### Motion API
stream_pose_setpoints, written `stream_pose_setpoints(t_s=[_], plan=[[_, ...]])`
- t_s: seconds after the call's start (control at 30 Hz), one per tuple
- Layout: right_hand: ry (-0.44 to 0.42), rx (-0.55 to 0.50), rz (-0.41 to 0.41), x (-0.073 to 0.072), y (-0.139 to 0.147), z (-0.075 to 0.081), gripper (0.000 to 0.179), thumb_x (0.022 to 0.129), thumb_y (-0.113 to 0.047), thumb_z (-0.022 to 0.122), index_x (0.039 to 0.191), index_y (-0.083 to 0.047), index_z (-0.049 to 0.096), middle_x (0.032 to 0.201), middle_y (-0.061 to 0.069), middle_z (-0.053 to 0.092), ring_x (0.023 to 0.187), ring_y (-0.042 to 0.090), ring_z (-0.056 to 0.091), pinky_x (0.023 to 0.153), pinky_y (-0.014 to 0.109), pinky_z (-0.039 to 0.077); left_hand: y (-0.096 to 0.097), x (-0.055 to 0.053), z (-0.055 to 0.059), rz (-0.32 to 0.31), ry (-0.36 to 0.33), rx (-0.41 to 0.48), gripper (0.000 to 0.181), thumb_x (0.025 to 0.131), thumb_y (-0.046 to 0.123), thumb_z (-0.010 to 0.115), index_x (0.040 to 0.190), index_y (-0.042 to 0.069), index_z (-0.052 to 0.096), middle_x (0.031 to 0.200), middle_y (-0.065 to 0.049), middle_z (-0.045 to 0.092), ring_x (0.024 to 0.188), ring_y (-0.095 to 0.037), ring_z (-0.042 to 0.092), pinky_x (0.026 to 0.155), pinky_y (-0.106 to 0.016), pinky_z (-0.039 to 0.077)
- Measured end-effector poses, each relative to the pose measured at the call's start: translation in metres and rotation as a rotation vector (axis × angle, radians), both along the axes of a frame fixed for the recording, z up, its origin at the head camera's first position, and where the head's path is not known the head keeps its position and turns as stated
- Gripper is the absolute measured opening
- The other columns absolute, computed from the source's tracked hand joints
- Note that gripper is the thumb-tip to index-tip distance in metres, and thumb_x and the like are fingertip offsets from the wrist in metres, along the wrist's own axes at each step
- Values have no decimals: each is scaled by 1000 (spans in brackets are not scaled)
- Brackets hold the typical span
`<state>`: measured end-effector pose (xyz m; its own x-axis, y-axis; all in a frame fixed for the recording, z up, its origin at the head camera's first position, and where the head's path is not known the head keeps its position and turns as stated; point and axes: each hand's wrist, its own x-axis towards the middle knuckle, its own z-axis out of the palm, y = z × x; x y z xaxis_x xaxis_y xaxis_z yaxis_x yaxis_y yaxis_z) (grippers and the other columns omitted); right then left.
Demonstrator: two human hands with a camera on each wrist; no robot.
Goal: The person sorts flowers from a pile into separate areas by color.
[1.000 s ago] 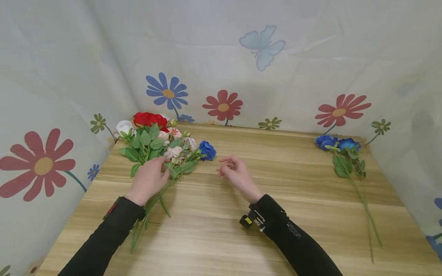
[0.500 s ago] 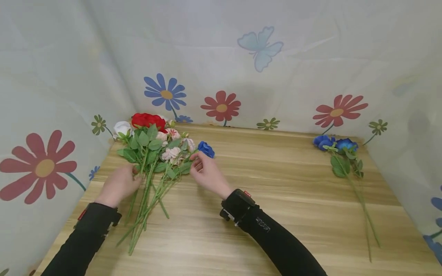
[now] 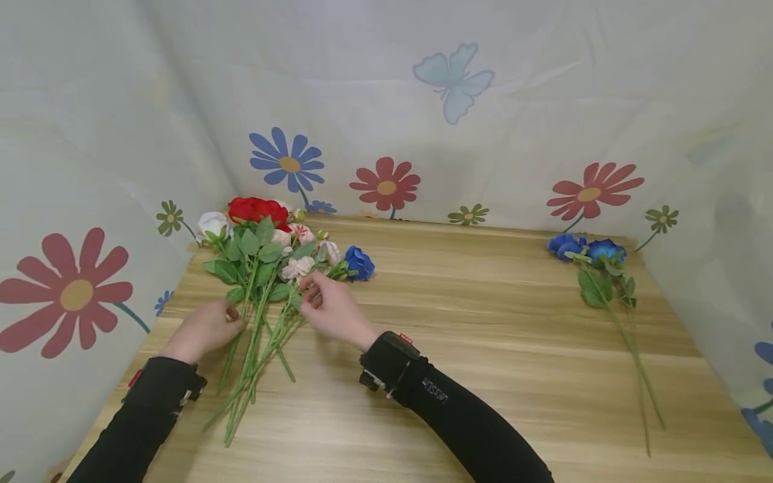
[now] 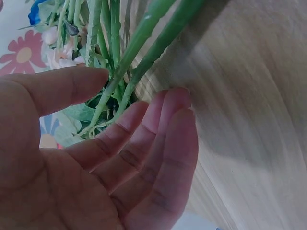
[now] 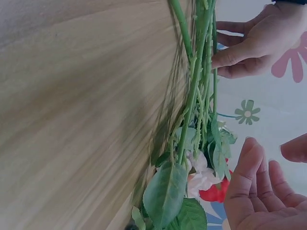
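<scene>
You're somewhere curtained off: pale hangings (image 3: 362,80), printed with cartoon flowers (image 3: 386,187) and a butterfly (image 3: 461,83), surround your wood-grain bench (image 3: 513,322). Home or studio, you cannot tell.

- Back wall (image 3: 362,94): pale cloth w/ soft folds
- Lt. blue butterfly (image 3: 454,83) up high on it
- Below — blue flower (image 3: 290,164), 2 red flowers (image 3: 385,186), sm. green flower (image 3: 468,215)
- L wall (image 3: 78,147): same cloth, big red flower (image 3: 76,295) w/ yellow mid.
- Table (image 3: 483,302): tan, wood look, stripes — goes up to back wall
- Light: soft, w/ dim shadows on table
</scene>
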<state>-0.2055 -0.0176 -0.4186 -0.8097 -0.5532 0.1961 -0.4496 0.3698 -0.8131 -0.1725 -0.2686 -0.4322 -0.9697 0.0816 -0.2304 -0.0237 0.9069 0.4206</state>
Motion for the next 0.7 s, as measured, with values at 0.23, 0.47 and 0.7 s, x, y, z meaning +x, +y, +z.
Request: stream_pose_setpoints(t_s=[0.23, 0.47, 0.7], plan=[[-129, -50, -2, -3, 0, -4, 27, 88, -4, 55, 114, -1, 57, 94, 10, 62, 78, 19, 61, 68, 24, 50, -2, -1, -2, -15, -10, 7, 31, 92, 21, 55, 103, -7, 61, 96, -25, 61, 72, -27, 54, 62, -42, 46], [-145, -78, -8, -6, 2, -8, 28, 85, 1, 57, 113, 3, 57, 95, 14, 64, 77, 23, 62, 64, 22, 49, -5, 0, -7, -28, 27, 25, 19, 91, 16, 53, 87, -1, 61, 77, -12, 56, 63, -22, 47, 56, -35, 39], [-206, -116, 19, 2, 9, 5, 27, 88, 3, 54, 114, 5, 56, 96, 21, 64, 80, 32, 63, 64, 22, 47, -7, 6, -1, -21, 48, 108, 27, 94, 19, 52, 97, -5, 63, 80, -11, 58, 66, -20, 49, 59, -35, 40]])
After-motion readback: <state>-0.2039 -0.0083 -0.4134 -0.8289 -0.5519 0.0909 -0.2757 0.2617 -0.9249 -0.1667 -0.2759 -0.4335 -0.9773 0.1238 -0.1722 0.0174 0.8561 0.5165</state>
